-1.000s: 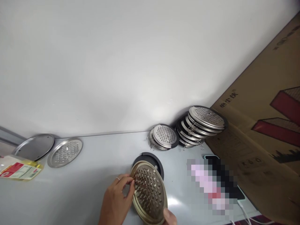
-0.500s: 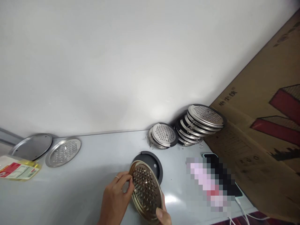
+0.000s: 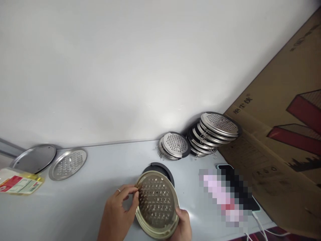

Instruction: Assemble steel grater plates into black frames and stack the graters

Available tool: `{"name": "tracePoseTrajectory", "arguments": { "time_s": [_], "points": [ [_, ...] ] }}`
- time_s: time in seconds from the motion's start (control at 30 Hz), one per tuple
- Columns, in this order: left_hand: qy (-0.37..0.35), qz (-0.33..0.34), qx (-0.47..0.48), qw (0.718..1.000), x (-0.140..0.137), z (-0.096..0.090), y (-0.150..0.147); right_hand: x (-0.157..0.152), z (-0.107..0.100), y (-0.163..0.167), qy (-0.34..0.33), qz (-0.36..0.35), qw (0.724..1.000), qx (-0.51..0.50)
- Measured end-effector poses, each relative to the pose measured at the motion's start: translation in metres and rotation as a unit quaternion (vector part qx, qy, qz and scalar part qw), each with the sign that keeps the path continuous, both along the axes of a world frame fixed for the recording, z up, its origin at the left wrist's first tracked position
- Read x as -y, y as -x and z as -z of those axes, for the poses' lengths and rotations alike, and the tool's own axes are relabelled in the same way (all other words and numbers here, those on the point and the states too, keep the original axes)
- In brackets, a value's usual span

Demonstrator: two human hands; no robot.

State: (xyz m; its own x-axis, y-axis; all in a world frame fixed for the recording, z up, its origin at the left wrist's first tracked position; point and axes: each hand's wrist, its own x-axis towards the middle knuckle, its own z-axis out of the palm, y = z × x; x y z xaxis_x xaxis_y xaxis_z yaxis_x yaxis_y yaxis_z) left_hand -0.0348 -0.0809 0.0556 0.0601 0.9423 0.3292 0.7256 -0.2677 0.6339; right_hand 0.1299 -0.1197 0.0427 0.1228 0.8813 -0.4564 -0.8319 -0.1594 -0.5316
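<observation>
A round metal grater (image 3: 157,202), with rows of raised teeth facing up, is held tilted low in front of me. Around it runs a shiny stepped rim that looks like more than one layer. My left hand (image 3: 120,207), with a ring on one finger, pinches the grater's upper left edge between thumb and forefinger. The lower right edge is gripped by my right hand (image 3: 182,222), thumb on top and the other fingers hidden beneath. Just behind the grater, a black ring-shaped piece (image 3: 160,167) lies on the table, partly covered.
At the back right stand a short stack of graters (image 3: 175,144) and a taller stack (image 3: 218,127) with wire clips. A loose grater disc (image 3: 69,164), a round tray (image 3: 35,157) and a yellow packet (image 3: 20,182) lie left. Right are a phone (image 3: 255,203) and a cardboard box (image 3: 276,140).
The grater has turned so its toothed face shows more fully, and covers more of the black ring. My right hand has come further into view; my left has shifted slightly left.
</observation>
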Motion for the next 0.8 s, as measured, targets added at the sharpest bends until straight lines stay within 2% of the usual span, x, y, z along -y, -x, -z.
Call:
{"name": "tracePoseTrajectory", "arguments": {
  "time_s": [0.17,0.3,0.43,0.5,0.6,0.73,0.8],
  "points": [
    [-0.044,0.029,-0.019,0.998,-0.009,-0.022,0.004,-0.008,-0.012,0.003,-0.003,-0.052,0.999,-0.009],
    [-0.055,0.118,-0.072,0.989,-0.019,-0.032,0.006,-0.013,-0.018,0.008,-0.045,-0.09,0.994,0.038],
    [-0.075,0.196,-0.159,0.965,-0.026,-0.035,0.014,-0.012,-0.013,0.009,-0.069,-0.128,0.987,0.067],
    [-0.076,0.232,-0.196,0.95,-0.028,-0.037,0.017,-0.007,-0.007,0.008,-0.056,-0.134,0.984,0.105],
    [-0.074,0.266,-0.241,0.93,-0.029,-0.042,0.019,0.002,0.0,0.006,0.004,-0.111,0.978,0.176],
    [-0.101,0.282,-0.295,0.907,-0.029,-0.043,0.017,0.009,0.0,0.005,-0.001,-0.118,0.971,0.206],
    [-0.116,0.283,-0.314,0.899,-0.029,-0.042,0.016,0.011,-0.003,0.005,0.017,-0.123,0.964,0.234]
  ]
}}
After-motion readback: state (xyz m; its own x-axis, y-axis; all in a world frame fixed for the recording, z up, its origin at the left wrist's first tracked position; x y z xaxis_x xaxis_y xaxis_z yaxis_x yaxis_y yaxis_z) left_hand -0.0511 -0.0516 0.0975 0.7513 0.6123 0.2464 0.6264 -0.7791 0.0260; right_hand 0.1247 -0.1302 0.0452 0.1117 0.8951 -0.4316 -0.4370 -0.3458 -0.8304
